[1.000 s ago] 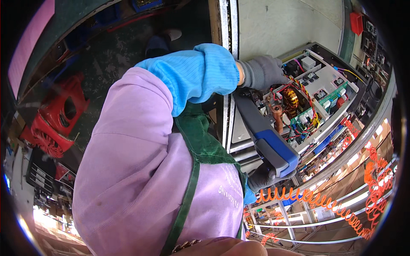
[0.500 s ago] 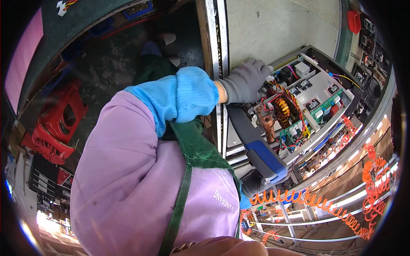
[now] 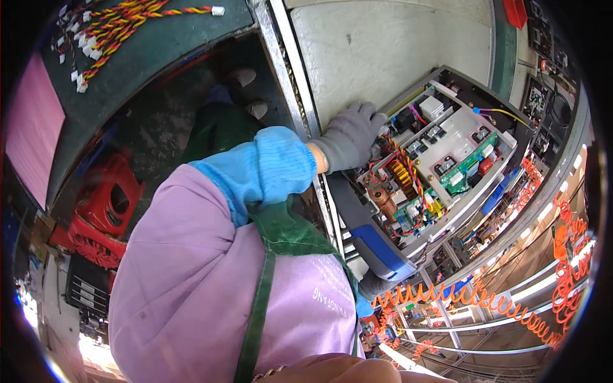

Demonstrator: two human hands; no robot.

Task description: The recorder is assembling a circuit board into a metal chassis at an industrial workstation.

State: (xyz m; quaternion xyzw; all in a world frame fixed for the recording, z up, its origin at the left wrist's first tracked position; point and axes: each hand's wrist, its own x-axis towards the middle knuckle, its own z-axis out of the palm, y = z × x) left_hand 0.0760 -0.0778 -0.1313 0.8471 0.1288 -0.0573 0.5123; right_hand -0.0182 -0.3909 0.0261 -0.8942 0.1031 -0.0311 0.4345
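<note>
An open electronic device [image 3: 460,166] lies tilted across the worktable at the right, its circuit boards, copper-coloured coil and twisted wires exposed. A dark grey and blue end panel [image 3: 377,249] forms its near side. My left hand [image 3: 354,137], in a grey glove and blue sleeve, is closed over the device's upper near corner, fingers bent and thumb hidden. At the lower end of the panel my right hand [image 3: 375,285], in a dark glove, touches the blue corner. That hand is mostly covered by the panel and my body, so its fingers do not show.
The pale tabletop [image 3: 389,51] has a metal edge rail [image 3: 287,70] beside my body. Orange coiled hoses [image 3: 472,303] hang at lower right. Several red-yellow wire bundles [image 3: 121,32] lie on a dark green surface at upper left. A red plastic stool [image 3: 105,204] stands on the floor.
The view has shifted, bringing the wire bundles into sight at upper left. Both hands keep their places at the device, which appears slightly lower and farther left in the picture.
</note>
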